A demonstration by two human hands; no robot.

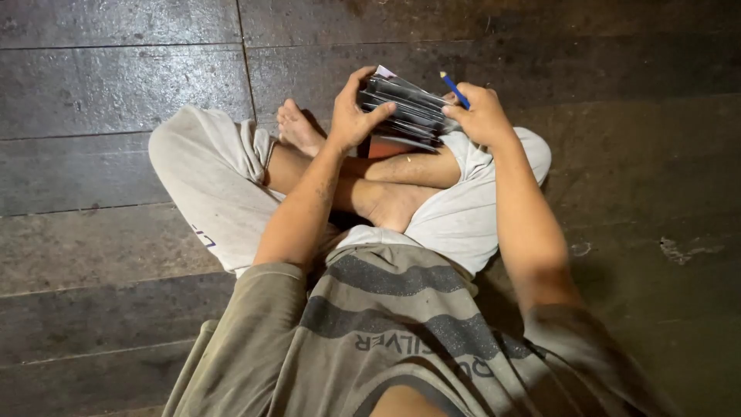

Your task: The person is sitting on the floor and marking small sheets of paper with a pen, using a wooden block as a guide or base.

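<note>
I sit cross-legged on a dark wooden floor [116, 93]. My left hand [353, 116] grips the left side of a thick stack of dark, glossy sheets [405, 108], which rests over my shins. The thumb lies across the top of the stack and the fingers curl over its far edge. My right hand [482, 116] holds the stack's right side and also has a blue pencil [455, 89] between its fingers, tip pointing away and up. A reddish cover [386, 147] shows under the stack.
My bare feet [297, 127] and crossed legs in light shorts [216, 177] fill the middle of the view. Wide floor planks with scuffs run on all sides. A pale chip [679, 249] marks the floor at the right.
</note>
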